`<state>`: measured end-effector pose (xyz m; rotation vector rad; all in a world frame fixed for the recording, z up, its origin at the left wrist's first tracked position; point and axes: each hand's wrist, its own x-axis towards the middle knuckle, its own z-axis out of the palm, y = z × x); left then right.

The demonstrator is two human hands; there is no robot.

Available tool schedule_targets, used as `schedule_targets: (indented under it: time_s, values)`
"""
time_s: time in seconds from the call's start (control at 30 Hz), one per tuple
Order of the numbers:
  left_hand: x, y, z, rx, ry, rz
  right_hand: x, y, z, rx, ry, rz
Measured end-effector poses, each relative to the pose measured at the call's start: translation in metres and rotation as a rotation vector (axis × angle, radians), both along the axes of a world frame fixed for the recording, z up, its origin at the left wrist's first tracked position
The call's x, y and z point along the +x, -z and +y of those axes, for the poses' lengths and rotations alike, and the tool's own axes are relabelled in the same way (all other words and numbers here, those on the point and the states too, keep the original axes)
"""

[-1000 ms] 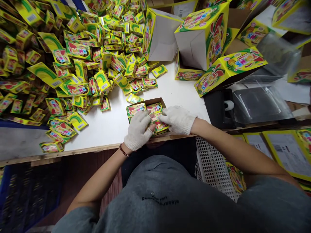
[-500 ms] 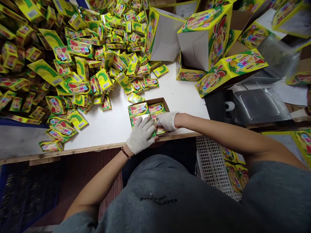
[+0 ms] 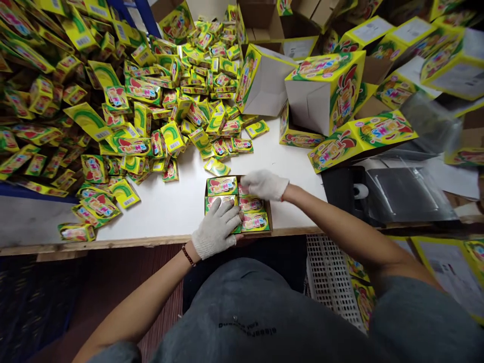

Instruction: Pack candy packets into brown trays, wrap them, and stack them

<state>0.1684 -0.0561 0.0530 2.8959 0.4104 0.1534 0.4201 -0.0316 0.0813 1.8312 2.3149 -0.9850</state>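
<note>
An open carton [image 3: 269, 214] stands at the table's front edge, with several small TWINS candy boxes [image 3: 222, 186] lying flat in two columns inside. My left hand [image 3: 216, 227], in a white knitted glove, rests with fingers spread over the small boxes in the carton's front left part. My right hand [image 3: 264, 185], gloved too, is over the back right corner of the carton and covers part of a small box there. Its fingertips are blurred and turned away, so I cannot make out whether they grip anything.
A large heap of small candy boxes [image 3: 132, 91] spreads over the table's left and back. Bigger yellow display cartons [image 3: 328, 96] stand at the back right. Clear plastic sheets [image 3: 404, 194] lie at the right. A white plastic crate [image 3: 328, 277] is below the table edge.
My right hand has moved from the carton's front right part to its back right corner, uncovering the small boxes in front. My left hand stays on the left column. The camera view has shifted slightly.
</note>
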Motion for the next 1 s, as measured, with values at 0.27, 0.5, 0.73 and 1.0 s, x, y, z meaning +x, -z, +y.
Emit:
schedule_targets:
  time_s: [0.27, 0.5, 0.73, 1.0]
  values:
    - [-0.003, 0.004, -0.004, -0.082, -0.038, -0.053, 0.044, 0.054, 0.126, 0.236, 0.409, -0.118]
    - [0.005, -0.003, 0.003, -0.284, -0.231, -0.309, 0.031, 0.014, 0.064, 0.272, 0.510, 0.010]
    - [0.039, -0.020, 0.029, -0.224, -0.424, -0.259, -0.004, -0.059, -0.044, 0.060, -0.051, -0.313]
    - [0.021, 0.002, 0.032, -0.138, -0.401, -0.149, -0.036, -0.021, -0.038, -0.032, -0.192, -0.374]
